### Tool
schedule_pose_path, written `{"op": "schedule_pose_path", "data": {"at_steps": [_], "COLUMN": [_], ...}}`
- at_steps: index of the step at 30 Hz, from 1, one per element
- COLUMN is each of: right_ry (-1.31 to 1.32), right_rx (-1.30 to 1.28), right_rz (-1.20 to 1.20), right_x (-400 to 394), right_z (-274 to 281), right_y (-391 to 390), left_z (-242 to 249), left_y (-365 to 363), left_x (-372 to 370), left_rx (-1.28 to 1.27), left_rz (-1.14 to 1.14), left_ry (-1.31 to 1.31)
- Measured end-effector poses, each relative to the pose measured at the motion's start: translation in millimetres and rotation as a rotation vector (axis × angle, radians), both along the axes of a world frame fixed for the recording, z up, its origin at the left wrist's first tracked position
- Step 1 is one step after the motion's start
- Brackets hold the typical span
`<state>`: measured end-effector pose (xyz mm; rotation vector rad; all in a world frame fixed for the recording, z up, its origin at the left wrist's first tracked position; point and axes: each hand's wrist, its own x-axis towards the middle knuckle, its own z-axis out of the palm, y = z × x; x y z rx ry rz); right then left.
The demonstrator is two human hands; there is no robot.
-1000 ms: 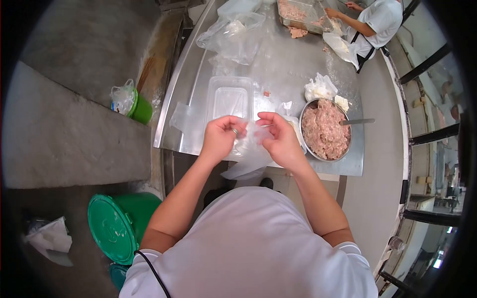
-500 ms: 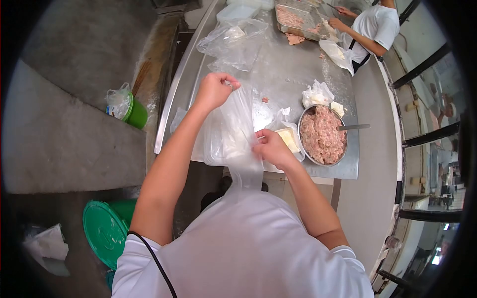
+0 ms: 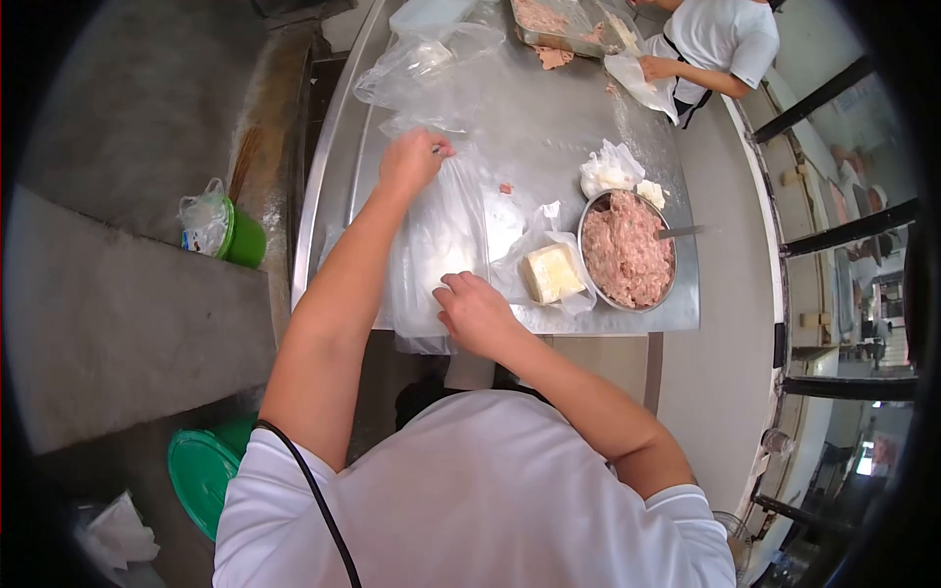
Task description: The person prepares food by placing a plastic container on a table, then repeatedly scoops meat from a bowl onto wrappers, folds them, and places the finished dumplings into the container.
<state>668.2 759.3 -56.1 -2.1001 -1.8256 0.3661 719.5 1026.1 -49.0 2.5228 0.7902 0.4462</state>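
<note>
My left hand [image 3: 412,163] is closed at the far end of a clear plastic bag [image 3: 457,206], pinching its edge. A small dark spot shows at those fingertips, too small to name. Nearer my body, my right hand [image 3: 476,314] rests on the bag's near part with its fingers apart. Beneath the film lies something flat and pale that I cannot make out clearly. Right of my right hand, a pale yellow block [image 3: 552,273] sits on opened plastic wrap. Beside it stands a round metal bowl [image 3: 585,278] heaped with pink minced meat [image 3: 627,253], a flat metal handle sticking out.
The metal table [image 3: 549,108] carries crumpled plastic bags [image 3: 431,69] at far left and a white bag [image 3: 610,171] behind the bowl. Across the table a co-worker [image 3: 720,44] stands by a metal tray [image 3: 561,41]. Green buckets [image 3: 242,237] stand on the floor at left.
My right hand has moved left and let go of the bag's raised near edge. The bag now lies flatter on the table. My left hand still pinches its far end.
</note>
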Motion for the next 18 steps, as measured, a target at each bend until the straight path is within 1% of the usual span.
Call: {"op": "schedule_pose_path", "data": {"at_steps": [2,5,8,10,12,13,14,16,18], "right_ry": [-0.051,-0.078,-0.066,-0.064,-0.067,-0.065,-0.065,-0.069,-0.073], "right_rx": [-0.054,-0.138,-0.199,-0.226,-0.25,-0.253,-0.252,-0.235,-0.208], "right_rz": [0.013,0.035,0.037,0.034,0.042,0.046,0.049,0.054,0.055], "right_x": [-1,-2,-2,0,0,-1,-1,1,0], "right_z": [-16,-27,-28,-26,-26,-26,-26,-28,-31], "right_y": [8,18,24,27,27,26,27,27,23], "left_z": [7,-2,25,2,-47,-51,-54,-39,-34], "left_y": [1,-3,-38,-62,-71,-73,-68,-63,-61], "left_x": [3,0,-37,-57,-69,-72,-72,-72,-66], "left_rx": [-0.009,0.257,0.131,-0.027,0.114,0.188,0.129,0.008,0.049], "left_rz": [0.015,0.012,-0.117,-0.311,-0.275,-0.252,-0.26,-0.28,-0.288], "left_ry": [0.037,-0.38,-0.291,0.066,0.141,0.175,0.23,0.344,0.315]}}
